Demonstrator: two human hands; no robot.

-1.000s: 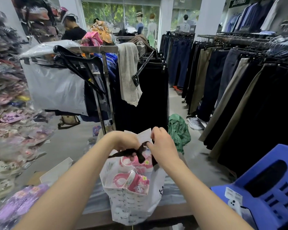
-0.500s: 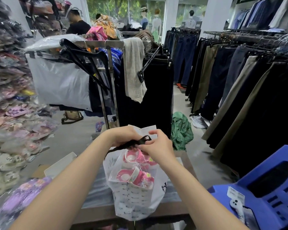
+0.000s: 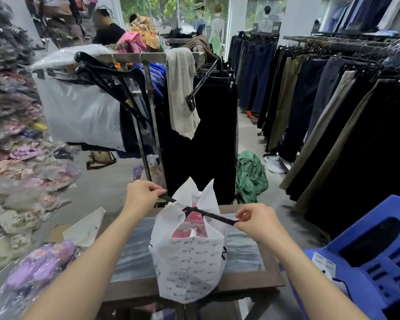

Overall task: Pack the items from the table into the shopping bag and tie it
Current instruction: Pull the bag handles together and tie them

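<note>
Pulling outward on both ends of a black ribbon tie, the hands sit apart on either side of the shopping bag [image 3: 189,257]. Left hand [image 3: 141,197] pinches one ribbon end [image 3: 168,198] between thumb and fingers, up and to the left of the bag mouth; right hand [image 3: 256,224] pinches the other end [image 3: 217,218] lower and to the right. Both strands look taut and meet at a crossing or knot [image 3: 187,209] over the bag mouth, so this reads as cinching the tie down. Opposite pulls likely keep the bag from sliding or tipping while the knot closes. Forearms reach forward from the bottom corners, wrists roughly straight, left hand higher than the right.

Bag stands upright near the front edge of the counter [image 3: 247,257], bulging full, two white corners of its top poking up past the knot. Pink packaged items [image 3: 189,229] show through the gap below the tie. Packing looks finished; tying is the step in hand, whether one knot or a second is due I cannot tell.

Purple wrapped goods [image 3: 39,269] lie at the left, off the counter. A blue plastic stool [image 3: 365,255] sits at the right. A clothes rack [image 3: 153,112] stands behind.
</note>
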